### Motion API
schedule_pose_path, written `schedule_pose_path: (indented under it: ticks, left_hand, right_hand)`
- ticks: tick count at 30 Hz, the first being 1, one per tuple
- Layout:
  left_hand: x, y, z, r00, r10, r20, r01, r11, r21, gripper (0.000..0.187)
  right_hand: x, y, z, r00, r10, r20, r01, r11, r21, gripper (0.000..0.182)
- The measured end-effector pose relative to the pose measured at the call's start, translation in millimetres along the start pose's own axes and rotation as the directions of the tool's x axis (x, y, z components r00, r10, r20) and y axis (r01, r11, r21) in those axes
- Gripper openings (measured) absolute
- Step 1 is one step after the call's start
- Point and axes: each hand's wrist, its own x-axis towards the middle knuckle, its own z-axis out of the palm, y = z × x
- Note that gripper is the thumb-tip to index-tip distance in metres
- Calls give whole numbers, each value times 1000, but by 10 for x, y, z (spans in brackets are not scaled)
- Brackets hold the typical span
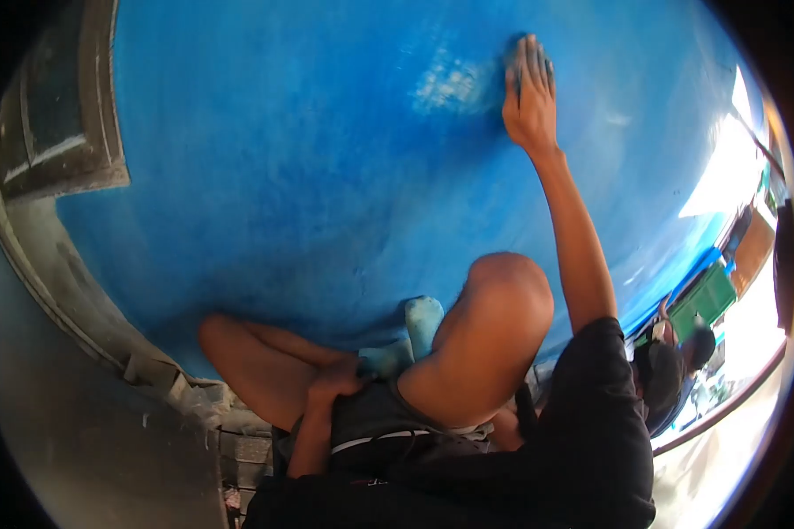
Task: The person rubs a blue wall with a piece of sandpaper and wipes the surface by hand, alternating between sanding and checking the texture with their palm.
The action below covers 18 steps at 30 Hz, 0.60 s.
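Note:
My right hand lies flat against a blue wall at the upper right, arm stretched up, fingers extended. A dark grey edge shows around and between its fingers. Just left of it, the wall has a pale, whitish patch. My left hand is down at my lap, between my bent legs, fingers curled in. By its fingertips is a small dark shape beside a teal piece; I cannot tell what the hand holds. A pale teal, rounded, column-like thing stands between my knees, against the wall side.
A weathered wooden frame is set in the wall at upper left. Along the wall's foot runs a rough concrete ledge, with bricks below. At right are a green bin, a brown board and a person in dark clothes.

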Motion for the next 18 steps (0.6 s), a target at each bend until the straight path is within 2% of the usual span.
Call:
schedule_pose_path:
  ticks: [2,3,4,5,6,7,8,10,12,14,15,17,18]
  left_hand:
    - [-2,13,-30,1000,-11,-14,11,1000,-6,56]
    - [36,-58,4,1000,-5,4,5,1000,2,57]
    - [51,-98,34,1000,-2,20,2,1000,6,59]
    - [35,-98,14,1000,-16,11,15,1000,23,59]
    - [28,-87,0,999,-15,31,14,999,31,60]
    - [33,-63,-6,999,-14,49,12,999,35,61]
    - [33,-68,21,999,-29,39,27,998,50,61]
    - [61,-130,72,999,-31,21,30,999,40,62]
    - [63,-192,93,1000,-24,8,23,999,45,63]
    - [67,-171,156,1000,-11,1,11,999,32,64]
    - [67,-151,153,998,-63,11,63,998,19,64]
    - [38,-136,98,991,-125,38,124,992,35,64]
    - [39,-119,75,990,-129,61,127,991,44,65]
  right_hand:
    - [-8,-30,76,959,209,-189,-210,978,13,50]
    - [-170,-184,133,956,252,-152,-258,966,-24,53]
    - [-383,-394,82,988,142,61,-134,984,-117,55]
    - [-595,-617,18,961,41,274,8,985,-175,57]
    - [-875,-743,12,931,-152,331,161,987,2,58]
    - [-1044,-756,30,869,-352,347,306,934,183,60]
    - [-1028,-674,43,879,-346,328,298,936,189,60]
    - [-926,-449,29,859,-450,244,393,885,249,58]
    - [-616,-123,-24,937,-307,167,294,951,98,55]
    - [-333,240,-24,999,-15,-32,17,998,65,54]
    - [-316,261,-43,1000,8,-20,-7,998,68,54]
    - [-334,182,-54,946,247,-212,-247,969,28,50]
    - [-503,66,-43,956,257,-139,-258,966,13,52]
